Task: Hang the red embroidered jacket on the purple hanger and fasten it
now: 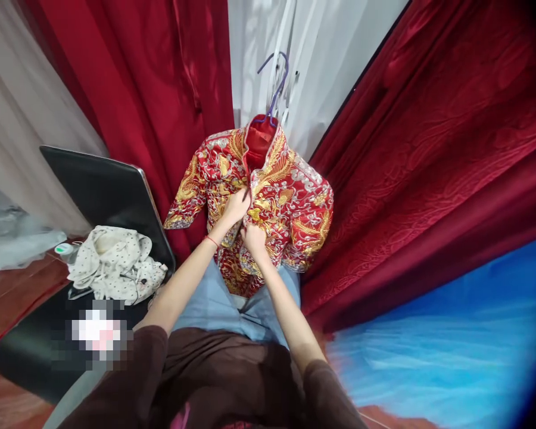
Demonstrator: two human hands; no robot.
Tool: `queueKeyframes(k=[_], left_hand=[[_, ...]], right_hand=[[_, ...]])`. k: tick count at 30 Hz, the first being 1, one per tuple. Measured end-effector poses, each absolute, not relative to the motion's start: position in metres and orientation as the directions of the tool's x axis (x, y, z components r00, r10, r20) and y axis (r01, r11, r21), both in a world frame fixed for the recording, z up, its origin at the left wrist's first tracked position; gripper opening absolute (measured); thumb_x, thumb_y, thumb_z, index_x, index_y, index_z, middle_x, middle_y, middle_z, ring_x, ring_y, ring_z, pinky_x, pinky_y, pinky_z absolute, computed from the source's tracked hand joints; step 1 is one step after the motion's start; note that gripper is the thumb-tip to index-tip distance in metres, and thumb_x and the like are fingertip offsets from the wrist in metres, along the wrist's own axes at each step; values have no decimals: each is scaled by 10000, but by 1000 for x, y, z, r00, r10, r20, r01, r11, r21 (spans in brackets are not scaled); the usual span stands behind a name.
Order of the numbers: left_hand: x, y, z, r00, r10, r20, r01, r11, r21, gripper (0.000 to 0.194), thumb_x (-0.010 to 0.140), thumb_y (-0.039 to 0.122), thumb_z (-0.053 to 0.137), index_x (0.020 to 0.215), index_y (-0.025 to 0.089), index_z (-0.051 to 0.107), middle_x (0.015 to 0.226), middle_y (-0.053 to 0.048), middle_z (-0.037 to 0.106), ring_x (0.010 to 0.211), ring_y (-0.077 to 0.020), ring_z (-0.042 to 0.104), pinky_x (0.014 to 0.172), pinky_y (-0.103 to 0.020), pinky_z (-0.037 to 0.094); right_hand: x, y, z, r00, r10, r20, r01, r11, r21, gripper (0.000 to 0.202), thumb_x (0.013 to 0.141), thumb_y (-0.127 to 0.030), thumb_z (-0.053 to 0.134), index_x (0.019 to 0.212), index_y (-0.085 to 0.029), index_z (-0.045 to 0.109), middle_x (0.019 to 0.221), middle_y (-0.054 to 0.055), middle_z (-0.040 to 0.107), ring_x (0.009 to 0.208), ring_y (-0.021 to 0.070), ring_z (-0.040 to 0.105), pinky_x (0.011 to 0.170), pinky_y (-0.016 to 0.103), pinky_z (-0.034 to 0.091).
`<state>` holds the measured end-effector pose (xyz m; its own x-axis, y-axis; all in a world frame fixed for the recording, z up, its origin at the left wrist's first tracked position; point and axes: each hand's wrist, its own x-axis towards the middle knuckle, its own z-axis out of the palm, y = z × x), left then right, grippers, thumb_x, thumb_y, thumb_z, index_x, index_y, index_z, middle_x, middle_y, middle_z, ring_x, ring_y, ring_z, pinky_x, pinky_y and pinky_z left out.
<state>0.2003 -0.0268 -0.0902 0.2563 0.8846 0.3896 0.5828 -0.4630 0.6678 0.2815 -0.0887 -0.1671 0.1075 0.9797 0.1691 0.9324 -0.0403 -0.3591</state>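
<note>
A red jacket (pixel 272 205) with gold and silver embroidery hangs in front of me on a purple hanger (pixel 280 89). Its stand-up collar gapes at the top, showing red lining. My left hand (pixel 237 207) is closed on the jacket's front edge, just below the collar opening. Slightly lower, my right hand (pixel 254 240) grips the front edge too, its fingers curled in. Any fastener between my fingers is too small to make out. The lower part of the jacket hangs between my knees.
At my left stands a black chair (pixel 111 190) with a white dotted cloth (pixel 116 262) and a blurred-out item on its seat. Dark red curtains (pixel 429 149) hang on both sides. Blue tulle (pixel 446 339) spreads at the lower right.
</note>
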Motion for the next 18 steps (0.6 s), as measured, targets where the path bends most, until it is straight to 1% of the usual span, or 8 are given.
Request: queueKeyframes(k=[2, 4, 6, 8, 11, 13, 15, 18], left_hand=[[198, -27, -122, 257, 857, 447, 453, -516, 727, 378, 1017, 367, 351, 1203, 161, 607, 1183, -143, 693, 1112, -219, 653, 964, -319, 464], [196, -29, -151, 268, 843, 466, 376, -537, 755, 388, 967, 438, 483, 1215, 162, 596, 1211, -137, 673, 1143, -227, 632, 1009, -334, 449], [193, -31, -177, 297, 872, 390, 295, -472, 831, 435, 832, 470, 686, 1142, 169, 640, 1186, -117, 682, 1143, -251, 621, 1031, -343, 439], [189, -31, -201, 341, 908, 243, 210, -326, 922, 417, 717, 458, 792, 995, 162, 696, 1081, -95, 719, 1090, -269, 636, 1015, -345, 450], [181, -32, -234, 423, 904, 64, 131, -131, 983, 363, 691, 450, 803, 860, 138, 726, 936, -83, 751, 959, -264, 673, 925, -341, 503], [176, -40, -254, 473, 881, -7, 99, -45, 994, 379, 652, 420, 832, 876, 128, 740, 918, -78, 764, 923, -262, 686, 877, -339, 533], [174, -54, -273, 507, 859, -77, 66, 50, 997, 405, 587, 357, 878, 891, 124, 749, 916, -81, 773, 920, -271, 694, 862, -349, 551], [177, -83, -303, 479, 864, -155, 5, 173, 985, 419, 580, 316, 885, 930, 127, 754, 961, -95, 778, 964, -288, 697, 889, -371, 557]], right_hand=[[290, -89, -176, 50, 983, 177, 924, 22, -382, 288, 956, -223, 446, 1150, -106, 625, 1060, 186, 721, 981, 236, 691, 865, 324, 496], [294, -95, -183, -48, 980, 194, 905, 125, -408, 348, 927, -238, 498, 1249, -124, 568, 1177, 156, 693, 1064, 217, 663, 907, 311, 492], [297, -105, -193, -129, 966, 225, 857, 223, -464, 421, 892, -246, 540, 1295, -126, 528, 1278, 139, 649, 1141, 196, 626, 947, 292, 482], [301, -118, -203, -130, 966, 223, 778, 238, -581, 396, 888, -258, 533, 1264, -134, 548, 1270, 114, 655, 1126, 173, 628, 950, 276, 481], [322, -140, -215, 62, 997, 42, 707, -14, -707, 274, 926, -318, 481, 1122, -209, 638, 1076, 33, 726, 972, 147, 673, 880, 259, 496], [345, -153, -220, 224, 970, -93, 713, -228, -663, 245, 920, -354, 494, 992, -223, 688, 930, 34, 740, 900, 175, 687, 837, 286, 502], [372, -163, -222, 353, 922, -161, 707, -375, -599, 225, 875, -347, 553, 882, -187, 710, 835, 92, 730, 880, 233, 694, 814, 337, 504], [401, -169, -229, 496, 843, -207, 665, -522, -534, 208, 812, -313, 613, 882, -149, 720, 850, 158, 724, 923, 285, 696, 823, 378, 505]])
